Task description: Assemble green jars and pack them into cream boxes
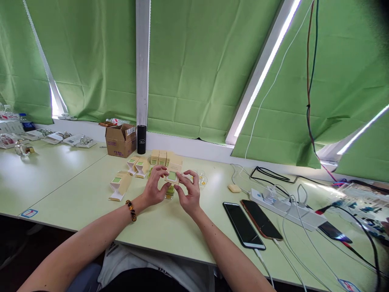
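Note:
Both of my hands pinch a small cream carton with a green square on its front, held above the table. My left hand, with a beaded bracelet at the wrist, grips its left side. The fingers of my right hand close on its right side. Just under the carton, a small yellow-green glass bottle stands on the table, partly hidden. Left of my hands lie an unfolded cream carton and two more opened cartons. Behind them stands a row of cartons.
A brown cardboard box and a black cylinder stand at the back. Two phones and a white power strip with tangled cables lie right. Clear containers sit behind my right hand. Glass bottles are far left.

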